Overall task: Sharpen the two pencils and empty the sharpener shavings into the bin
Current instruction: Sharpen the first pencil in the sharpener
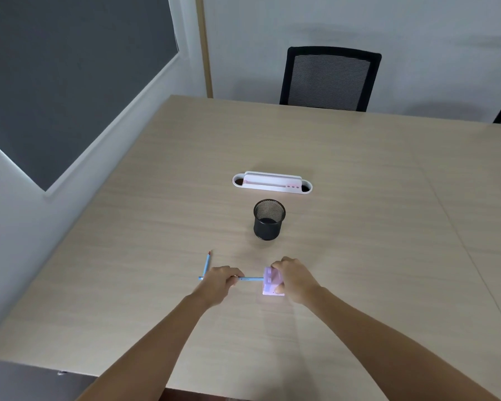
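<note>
1. The left hand (219,280) has its fingers (232,280) closed around a blue pencil (250,279), held level, its right end entering the sharpener.
2. The right hand (294,277) has its fingers curled over a lilac box-shaped sharpener (269,282), gripping it just above or on the bench (359,227); which of the two cannot be told.
3. A second blue pencil (206,264) lies on the bench just left of the left hand, its tip pointing away from the person.
4. A black mesh bin (269,219) stands upright beyond the hands, well apart from them.
5. Behind the bin sits a white cable-port cover (272,183) set in the bench.
6. A black mesh-backed chair (330,79) stands at the far edge.
</note>
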`<state>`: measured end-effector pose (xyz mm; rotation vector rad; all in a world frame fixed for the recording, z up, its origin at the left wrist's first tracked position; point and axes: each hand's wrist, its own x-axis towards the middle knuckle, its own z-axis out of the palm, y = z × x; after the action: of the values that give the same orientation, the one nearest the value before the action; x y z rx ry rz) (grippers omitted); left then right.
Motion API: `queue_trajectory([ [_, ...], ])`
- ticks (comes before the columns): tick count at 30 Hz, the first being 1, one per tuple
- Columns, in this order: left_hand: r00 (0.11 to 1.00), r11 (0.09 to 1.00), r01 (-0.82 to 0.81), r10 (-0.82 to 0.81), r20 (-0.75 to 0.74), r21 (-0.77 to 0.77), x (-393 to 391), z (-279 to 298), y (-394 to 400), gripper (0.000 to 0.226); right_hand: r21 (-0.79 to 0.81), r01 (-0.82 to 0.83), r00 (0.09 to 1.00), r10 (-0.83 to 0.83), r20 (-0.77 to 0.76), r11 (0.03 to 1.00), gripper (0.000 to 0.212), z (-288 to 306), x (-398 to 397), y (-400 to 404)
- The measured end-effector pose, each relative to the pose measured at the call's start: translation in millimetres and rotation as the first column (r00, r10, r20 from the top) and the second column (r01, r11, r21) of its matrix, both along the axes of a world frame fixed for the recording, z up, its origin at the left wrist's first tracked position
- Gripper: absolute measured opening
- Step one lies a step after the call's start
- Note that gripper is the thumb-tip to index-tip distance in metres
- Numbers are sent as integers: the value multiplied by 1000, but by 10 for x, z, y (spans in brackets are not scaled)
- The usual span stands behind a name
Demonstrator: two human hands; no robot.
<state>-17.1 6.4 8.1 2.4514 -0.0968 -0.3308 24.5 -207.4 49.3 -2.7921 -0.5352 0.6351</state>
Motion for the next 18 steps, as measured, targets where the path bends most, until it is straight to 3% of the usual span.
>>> queue_trajectory([
  [10, 987, 1000, -9, 5, -161, -25, 142, 49, -185, 20, -35, -40, 998, 42, 54, 999, 27, 6, -7, 37],
  [18, 983, 1000, 26, -28, -181, -13, 200, 92, -256, 21, 16, -40, 999, 39, 20, 999, 27, 39, -9, -3],
])
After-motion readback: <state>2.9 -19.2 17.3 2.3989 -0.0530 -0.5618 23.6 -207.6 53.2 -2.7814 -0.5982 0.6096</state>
